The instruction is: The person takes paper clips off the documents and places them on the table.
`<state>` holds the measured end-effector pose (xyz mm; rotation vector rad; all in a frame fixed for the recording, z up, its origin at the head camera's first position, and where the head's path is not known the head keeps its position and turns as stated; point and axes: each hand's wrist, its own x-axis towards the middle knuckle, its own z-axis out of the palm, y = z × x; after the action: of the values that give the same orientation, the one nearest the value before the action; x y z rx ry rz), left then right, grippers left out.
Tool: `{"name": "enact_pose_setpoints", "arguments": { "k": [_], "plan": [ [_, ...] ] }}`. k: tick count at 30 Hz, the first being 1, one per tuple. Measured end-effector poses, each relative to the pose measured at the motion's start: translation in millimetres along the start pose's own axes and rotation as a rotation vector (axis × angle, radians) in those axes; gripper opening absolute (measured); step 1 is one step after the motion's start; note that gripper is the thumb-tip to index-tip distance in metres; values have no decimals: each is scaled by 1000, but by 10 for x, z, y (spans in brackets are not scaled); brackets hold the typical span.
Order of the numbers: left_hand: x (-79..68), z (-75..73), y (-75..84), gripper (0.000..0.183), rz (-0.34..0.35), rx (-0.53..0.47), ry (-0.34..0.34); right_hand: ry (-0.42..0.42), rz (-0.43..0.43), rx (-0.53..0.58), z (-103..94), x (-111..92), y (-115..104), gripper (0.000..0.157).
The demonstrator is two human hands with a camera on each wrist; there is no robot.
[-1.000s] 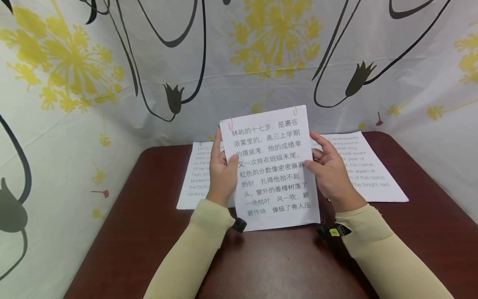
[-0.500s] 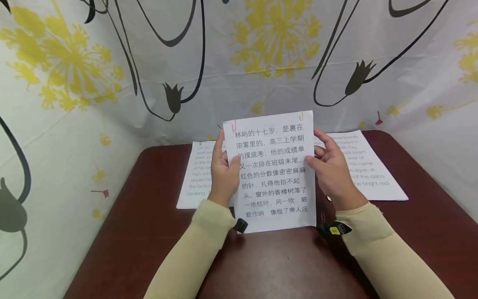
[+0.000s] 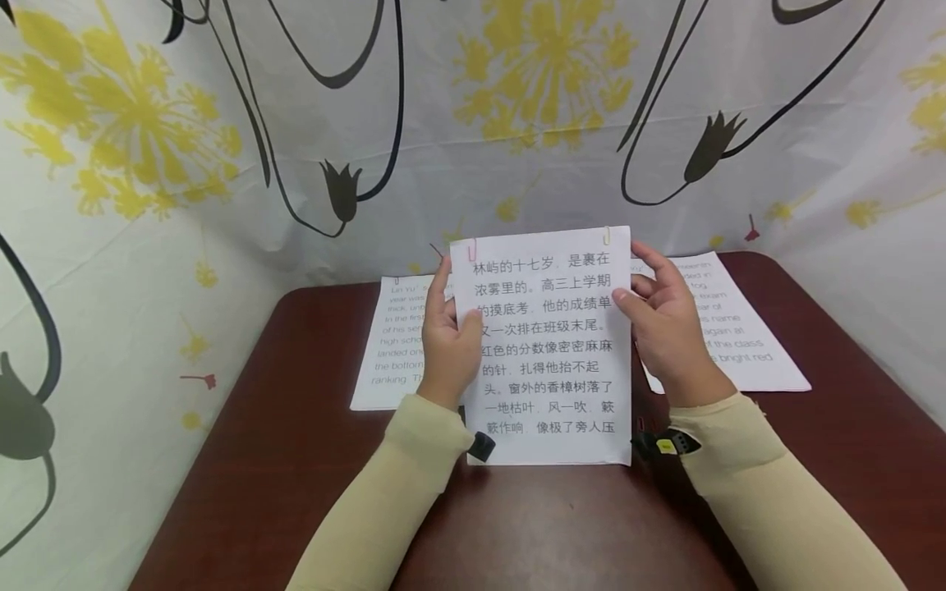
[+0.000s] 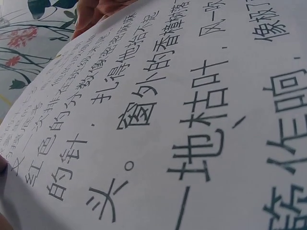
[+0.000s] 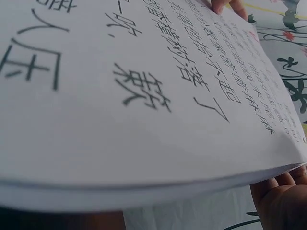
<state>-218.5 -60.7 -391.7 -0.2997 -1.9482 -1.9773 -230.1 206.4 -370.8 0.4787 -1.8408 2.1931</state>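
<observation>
A stack of white paper sheets (image 3: 550,447) printed with large Chinese characters is held up in front of me over the table. A pink paper clip (image 3: 472,249) sits at its top left and a yellow paper clip (image 3: 607,235) at its top right. My left hand (image 3: 452,353) grips the left edge, thumb on the printed face and fingers behind. On the opposite edge my right hand (image 3: 671,341) pinches the stack the same way, its thumb pressing the front. The right wrist view shows the stack's thick lower edge (image 5: 120,196), with right-hand fingers (image 5: 283,196) beneath it.
Two sets of English-printed sheets lie on the dark red-brown table (image 3: 296,476): left sheets (image 3: 392,349) and right sheets (image 3: 750,349), both partly covered by the held stack and hands. A small red clip (image 3: 640,424) shows near the right wrist. A patterned curtain (image 3: 443,107) hangs behind.
The held stack has shifted slightly right and down, and its tilted top edge has become nearly level. Both hands moved a little right with it, still gripping its edges.
</observation>
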Motion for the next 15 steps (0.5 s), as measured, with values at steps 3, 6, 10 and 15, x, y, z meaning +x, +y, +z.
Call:
{"name": "enact_pose_setpoints", "arguments": {
  "k": [3, 6, 10, 15],
  "plan": [
    [-3, 2, -1, 89, 11, 1, -3, 12, -2, 7, 5, 31, -11, 64],
    [-3, 1, -3, 89, 13, -4, -5, 11, -6, -5, 8, 77, -20, 64],
    [-6, -4, -9, 89, 13, -15, -10, -6, -28, -45, 10, 152, -53, 64],
    [-3, -10, -24, 88, 7, -36, -26, -14, -33, -145, 5, 248, -136, 65]
  ]
}}
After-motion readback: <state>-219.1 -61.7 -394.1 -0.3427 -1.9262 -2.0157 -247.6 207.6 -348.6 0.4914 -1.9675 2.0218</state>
